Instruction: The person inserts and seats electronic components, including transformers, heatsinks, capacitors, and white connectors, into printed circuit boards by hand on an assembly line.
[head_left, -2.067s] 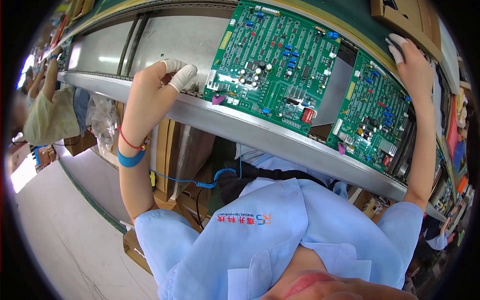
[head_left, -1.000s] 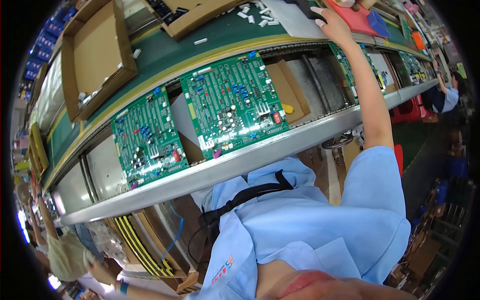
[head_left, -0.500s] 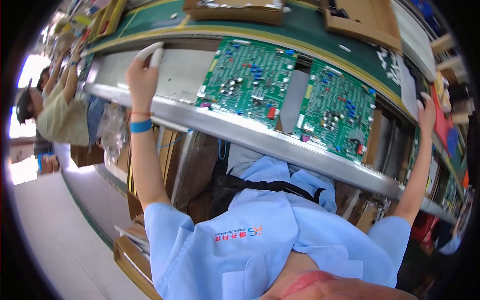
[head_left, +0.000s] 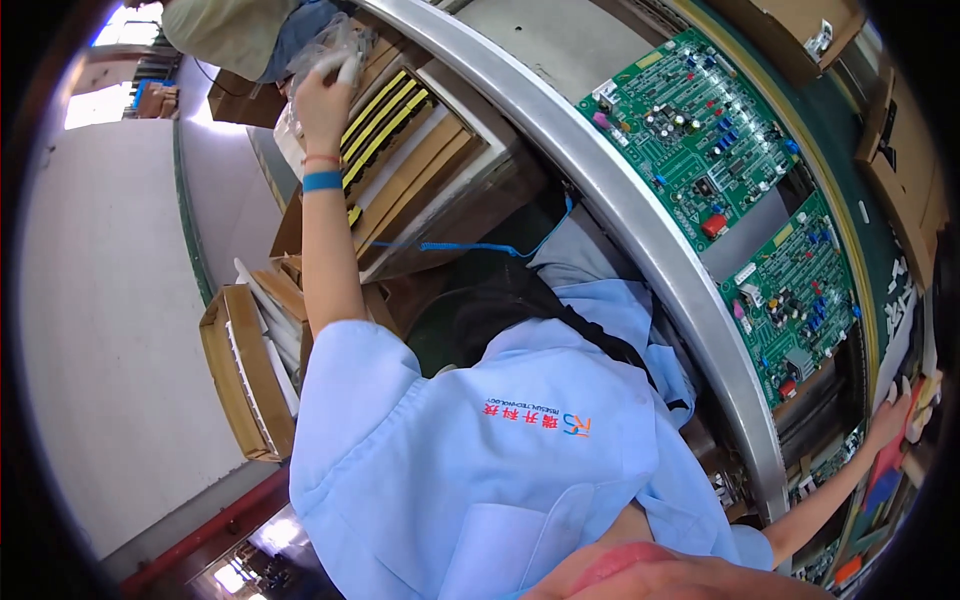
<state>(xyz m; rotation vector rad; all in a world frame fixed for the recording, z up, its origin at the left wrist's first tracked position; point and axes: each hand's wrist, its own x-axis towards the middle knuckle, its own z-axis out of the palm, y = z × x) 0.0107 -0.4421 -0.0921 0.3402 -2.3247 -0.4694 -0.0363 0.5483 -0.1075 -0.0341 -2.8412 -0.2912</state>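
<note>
My left hand (head_left: pixel 324 108), with white finger covers on it and a blue band at the wrist, is stretched out over a box of parts. Its fingers are bent but apart, close to a crumpled clear plastic bag (head_left: pixel 335 42); whether they touch it I cannot tell. On the far right my right hand (head_left: pixel 886 420) reaches out beside a red item (head_left: pixel 884 462), fingers spread and nothing visible in them. Between the hands, a green circuit board (head_left: pixel 690 130) and a second green circuit board (head_left: pixel 800 300) lie side by side on the rail line.
A curved metal rail (head_left: pixel 590 150) runs past my front. Under my left arm a box (head_left: pixel 400 140) holds yellow-and-black strips. A blue coiled cord (head_left: pixel 470 246) hangs nearby. An open cardboard box (head_left: pixel 240 380) stands at lower left; cardboard trays (head_left: pixel 905 180) sit at upper right.
The view has swung to the left. My left hand has gone from above the rail line to the box and plastic bag. My right hand stays out at the far right.
</note>
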